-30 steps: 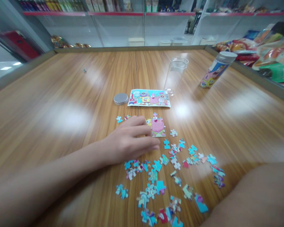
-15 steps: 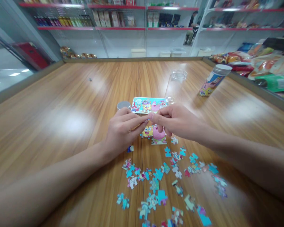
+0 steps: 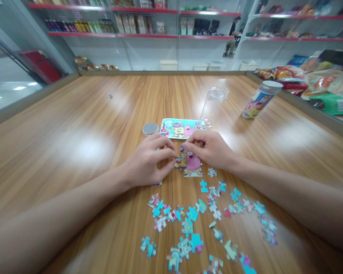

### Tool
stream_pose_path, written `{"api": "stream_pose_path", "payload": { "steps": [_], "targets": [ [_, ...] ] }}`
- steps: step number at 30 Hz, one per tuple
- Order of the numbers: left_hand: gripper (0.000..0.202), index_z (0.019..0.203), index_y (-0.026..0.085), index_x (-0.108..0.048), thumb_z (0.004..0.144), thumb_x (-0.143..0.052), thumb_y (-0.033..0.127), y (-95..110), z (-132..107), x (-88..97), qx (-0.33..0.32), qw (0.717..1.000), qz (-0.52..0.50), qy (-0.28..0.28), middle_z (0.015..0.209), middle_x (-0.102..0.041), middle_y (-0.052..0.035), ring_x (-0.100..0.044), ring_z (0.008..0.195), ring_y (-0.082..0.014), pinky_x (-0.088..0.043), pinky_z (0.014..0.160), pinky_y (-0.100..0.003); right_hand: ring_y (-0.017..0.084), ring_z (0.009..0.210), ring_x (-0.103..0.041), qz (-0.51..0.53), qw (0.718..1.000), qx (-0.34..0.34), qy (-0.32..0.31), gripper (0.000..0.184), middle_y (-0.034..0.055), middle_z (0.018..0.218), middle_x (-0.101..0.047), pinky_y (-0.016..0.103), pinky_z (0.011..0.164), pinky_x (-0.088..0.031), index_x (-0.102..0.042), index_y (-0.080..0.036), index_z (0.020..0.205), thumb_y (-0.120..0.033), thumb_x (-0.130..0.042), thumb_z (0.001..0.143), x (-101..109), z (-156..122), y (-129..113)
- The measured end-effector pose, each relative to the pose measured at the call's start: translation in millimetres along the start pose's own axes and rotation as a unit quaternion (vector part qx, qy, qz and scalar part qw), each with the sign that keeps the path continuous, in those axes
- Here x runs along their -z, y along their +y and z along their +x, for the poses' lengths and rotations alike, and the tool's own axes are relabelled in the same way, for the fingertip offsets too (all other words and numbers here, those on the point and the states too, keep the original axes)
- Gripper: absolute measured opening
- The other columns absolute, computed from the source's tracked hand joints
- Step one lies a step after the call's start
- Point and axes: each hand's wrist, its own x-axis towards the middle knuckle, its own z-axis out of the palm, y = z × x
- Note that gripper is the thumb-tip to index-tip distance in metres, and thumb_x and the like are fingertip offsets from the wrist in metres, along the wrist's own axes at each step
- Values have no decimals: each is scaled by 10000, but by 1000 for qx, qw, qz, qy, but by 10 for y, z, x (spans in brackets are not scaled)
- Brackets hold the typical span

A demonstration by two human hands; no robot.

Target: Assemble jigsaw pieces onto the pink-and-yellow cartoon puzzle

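A small joined patch of cartoon puzzle (image 3: pixel 192 164) lies on the wooden table (image 3: pixel 74 129). My left hand (image 3: pixel 148 161) rests beside its left edge with curled fingers pinching at the patch. My right hand (image 3: pixel 210 148) presses a puzzle piece with bent fingertips onto the patch's top edge. Several loose puzzle pieces (image 3: pixel 200 217) are scattered nearer to me. A printed reference picture (image 3: pixel 180 128) lies just beyond my hands.
A round metal lid (image 3: pixel 150 129) sits left of the picture. An open clear jar (image 3: pixel 213 104) stands behind it, and a capped cartoon tube (image 3: pixel 260 99) stands at the right. Snack bags (image 3: pixel 317 82) line the right edge; shop shelves (image 3: pixel 148 23) stand beyond.
One second ago only my left hand was on the table. My right hand came in, both met above the patch, and both have now lowered onto it.
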Motion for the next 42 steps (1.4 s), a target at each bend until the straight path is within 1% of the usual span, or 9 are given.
{"api": "stream_pose_path", "payload": {
  "steps": [3, 6, 8, 13, 21, 26, 37, 40, 42],
  "targets": [
    [84, 862, 173, -731, 862, -647, 171, 1, -8, -7, -12, 999, -15, -36, 941, -666, -72, -566, 879, -188, -490, 810, -366, 117, 789, -550, -36, 998, 44, 19, 193, 38, 851, -621, 252, 683, -420, -688, -145, 756, -263, -651, 905, -23, 2, 45],
    [95, 841, 172, -737, 857, -645, 163, -2, -1, -25, -17, 999, -25, -36, 922, -664, -71, -560, 859, -186, -486, 782, -356, 154, 896, -563, -43, 997, 51, 30, 151, 59, 921, -610, 281, 750, -450, -720, -161, 799, -256, -662, 901, -51, 13, 65],
    [101, 825, 170, -737, 858, -642, 160, -6, 5, -34, -20, 999, -32, -38, 913, -662, -72, -558, 852, -184, -483, 770, -349, 166, 920, -563, -51, 997, 53, 29, 134, 63, 929, -601, 298, 774, -460, -739, -169, 822, -258, -670, 897, -67, 19, 78],
    [140, 773, 170, -727, 873, -630, 163, -11, 7, -44, -27, 998, -38, -37, 872, -657, -72, -552, 822, -176, -476, 744, -336, 171, 916, -563, -75, 995, 57, 15, 127, 61, 909, -592, 319, 805, -462, -747, -166, 813, -239, -676, 891, -92, 19, 93],
    [155, 735, 170, -719, 868, -639, 164, -12, 9, -51, -28, 998, -39, -40, 873, -648, -69, -556, 832, -176, -477, 754, -334, 159, 886, -557, -92, 993, 59, 44, 125, 51, 892, -584, 315, 794, -460, -736, -164, 795, -224, -681, 891, -145, 34, 86],
    [176, 716, 165, -713, 872, -631, 168, -8, 18, -47, -29, 998, -36, -40, 859, -641, -74, -552, 815, -174, -477, 736, -334, 159, 877, -558, -99, 993, 53, 47, 118, 55, 894, -578, 310, 762, -463, -749, -167, 819, -228, -679, 892, -140, 28, 111],
    [175, 715, 169, -712, 871, -632, 172, -11, 15, -48, -28, 998, -36, -40, 857, -640, -73, -554, 821, -179, -480, 739, -340, 164, 886, -567, -130, 988, 66, 45, 80, 57, 916, -575, 328, 794, -472, -782, -199, 848, -245, -719, 865, -127, 17, 134],
    [167, 721, 166, -715, 868, -636, 170, -9, 17, -46, -29, 998, -37, -39, 853, -640, -70, -555, 818, -178, -479, 745, -341, 181, 917, -577, -139, 986, 76, 48, 75, 65, 933, -583, 344, 828, -481, -788, -192, 874, -241, -750, 832, -116, 12, 141],
    [164, 719, 166, -713, 865, -639, 167, -7, 21, -44, -31, 998, -38, -39, 854, -641, -69, -556, 812, -176, -480, 748, -342, 187, 934, -582, -134, 986, 80, 54, 93, 67, 949, -589, 347, 845, -487, -781, -193, 911, -224, -731, 839, -109, 8, 141]
  ]
}}
